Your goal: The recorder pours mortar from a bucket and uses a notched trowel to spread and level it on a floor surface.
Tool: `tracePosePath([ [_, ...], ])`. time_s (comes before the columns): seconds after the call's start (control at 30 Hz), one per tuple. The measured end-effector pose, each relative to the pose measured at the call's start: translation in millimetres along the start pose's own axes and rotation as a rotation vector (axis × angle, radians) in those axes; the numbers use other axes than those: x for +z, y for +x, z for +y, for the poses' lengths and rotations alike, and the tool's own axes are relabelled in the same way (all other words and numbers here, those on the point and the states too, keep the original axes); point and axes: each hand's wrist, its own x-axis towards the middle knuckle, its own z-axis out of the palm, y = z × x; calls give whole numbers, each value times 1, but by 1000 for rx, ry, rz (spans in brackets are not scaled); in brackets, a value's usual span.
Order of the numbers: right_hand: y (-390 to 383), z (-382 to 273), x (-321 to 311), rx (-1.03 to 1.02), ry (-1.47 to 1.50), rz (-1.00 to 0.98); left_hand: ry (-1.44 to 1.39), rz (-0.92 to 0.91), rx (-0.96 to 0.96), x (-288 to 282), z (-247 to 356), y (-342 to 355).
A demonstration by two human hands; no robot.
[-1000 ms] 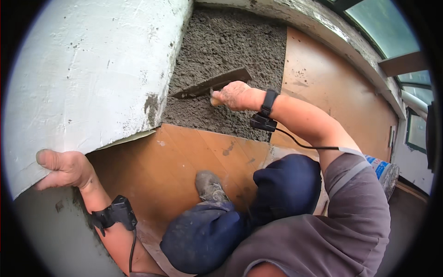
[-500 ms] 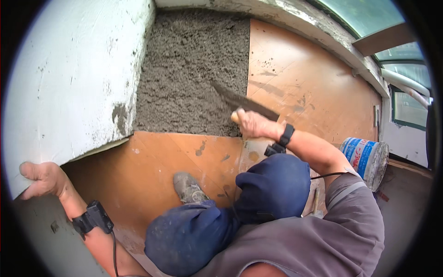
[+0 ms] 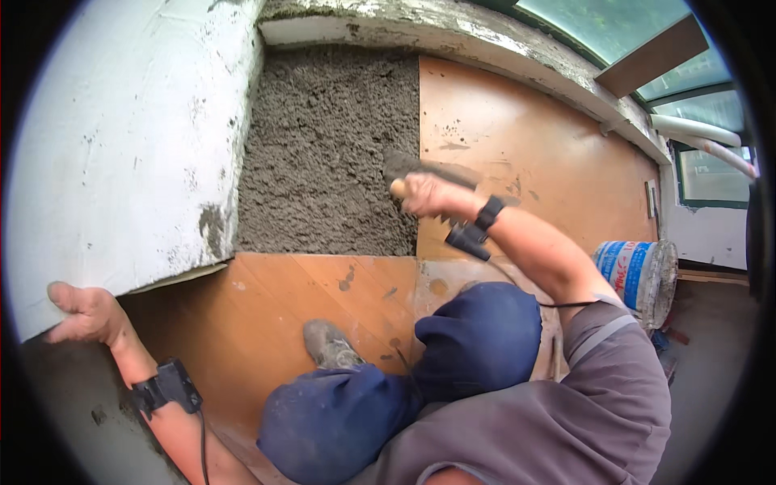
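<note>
A trowel (image 3: 454, 171) with a pale wooden handle is gripped in my right hand (image 3: 435, 196), its fingers wrapped round the handle. Motion blurs the blade, which lies over the right edge of a grey, rough bed of wet mortar (image 3: 323, 145) and reaches across onto the orange-brown wood-look tile (image 3: 517, 113); whether it touches either I cannot tell. My left hand (image 3: 85, 314) clasps the lower corner of the white wall (image 3: 129, 145), thumb on the face and fingers round the edge.
More wood-look flooring (image 3: 295, 283) lies on the near side of the mortar, with my shoe (image 3: 327, 341) on it. A white ledge (image 3: 388, 31) bounds the far side, under windows. At right stand a blue-and-white bucket (image 3: 630, 271) and white pipes (image 3: 699, 131).
My right hand and the trowel have moved farther from me along the mortar's right edge, and the blade has turned. My left hand keeps its hold. The whole view has shifted slightly.
</note>
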Motion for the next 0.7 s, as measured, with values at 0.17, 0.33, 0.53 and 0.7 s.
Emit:
tracePosePath([
  [0.17,-17,44,-154,653,533,-450,105,113,34,9,-35,-12],
  [0.33,-32,62,-136,767,397,-38,-175,57,-67,7,-16,-13],
  [0.53,22,99,-94,1457,1303,129,-124,-89,-230,-12,-16,-13],
  [0.7,62,147,-52,1460,1626,350,128,-79,-139,-14,-26,-19],
])
